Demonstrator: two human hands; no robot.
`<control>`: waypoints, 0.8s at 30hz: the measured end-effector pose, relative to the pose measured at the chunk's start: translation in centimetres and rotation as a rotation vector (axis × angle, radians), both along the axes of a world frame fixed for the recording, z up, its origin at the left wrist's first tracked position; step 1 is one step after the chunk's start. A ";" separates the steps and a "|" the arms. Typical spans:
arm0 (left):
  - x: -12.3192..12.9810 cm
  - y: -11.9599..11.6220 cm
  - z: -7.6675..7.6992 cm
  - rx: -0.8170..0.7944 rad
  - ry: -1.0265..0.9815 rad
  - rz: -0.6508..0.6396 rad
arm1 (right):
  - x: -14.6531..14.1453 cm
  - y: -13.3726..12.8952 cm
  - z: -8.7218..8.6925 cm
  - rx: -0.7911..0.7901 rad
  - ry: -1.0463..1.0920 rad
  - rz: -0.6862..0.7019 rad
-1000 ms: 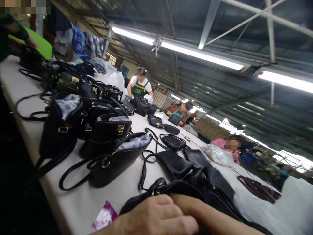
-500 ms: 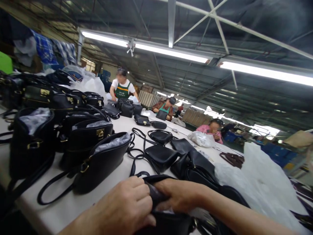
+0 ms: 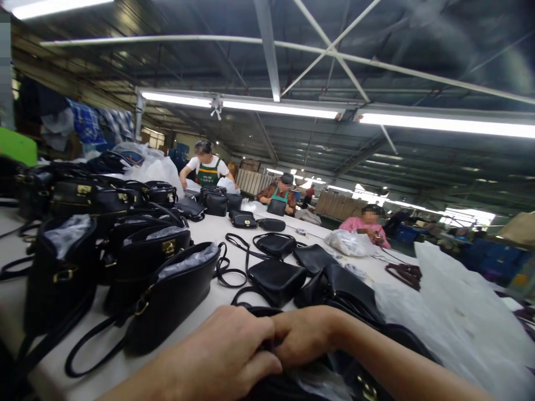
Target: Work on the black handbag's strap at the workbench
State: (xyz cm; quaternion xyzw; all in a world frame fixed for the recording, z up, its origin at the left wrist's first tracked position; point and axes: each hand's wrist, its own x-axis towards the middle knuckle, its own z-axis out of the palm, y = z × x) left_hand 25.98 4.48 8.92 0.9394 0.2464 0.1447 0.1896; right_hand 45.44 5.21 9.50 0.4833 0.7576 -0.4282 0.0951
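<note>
My left hand (image 3: pixel 225 351) and my right hand (image 3: pixel 307 334) meet at the bottom middle of the view, fingers closed on the top edge of a black handbag (image 3: pixel 317 381) lying in front of me. Pale stuffing paper shows inside the bag under my right wrist. Close to my left hand stands a stuffed black handbag (image 3: pixel 171 298) with a long strap looping toward the table edge. A small flat black pouch (image 3: pixel 276 281) lies just beyond my hands.
Rows of black handbags (image 3: pixel 83 234) with gold clasps stand along the left of the long pale table (image 3: pixel 209 228). Clear plastic bags (image 3: pixel 443 312) lie at right. Three other people work at the table's far end, one in a green apron (image 3: pixel 208 167).
The view has swung right and levelled. My two hands have drawn together on the bag's top edge, and the bag sits lower in the picture than before.
</note>
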 end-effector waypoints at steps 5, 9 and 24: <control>0.6 1.5 1.7 -0.033 0.206 -0.153 | 1.3 -2.7 4.4 0.048 -0.132 0.009; 1.8 1.4 3.1 0.067 0.348 -0.292 | 0.8 -4.2 4.7 0.312 -0.466 0.067; 2.4 0.3 4.1 0.221 0.282 -0.142 | 0.7 -4.3 2.6 0.455 -0.424 0.053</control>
